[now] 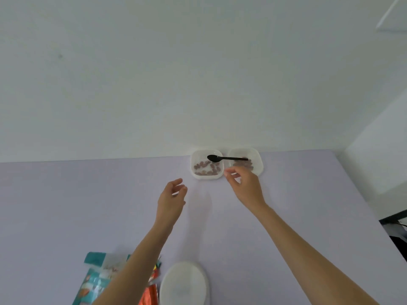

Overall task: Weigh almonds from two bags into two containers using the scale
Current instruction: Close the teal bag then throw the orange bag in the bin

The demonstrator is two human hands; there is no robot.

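- Against the wall, our containers [194, 172] sat side by side, so the spoon [229, 159] bridged both
- Our left hand [171, 199] and right hand [244, 188] hovered slack, fingers apart, empty

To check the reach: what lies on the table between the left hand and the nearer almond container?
Nothing: in the head view only bare table separates the left hand from the left container.
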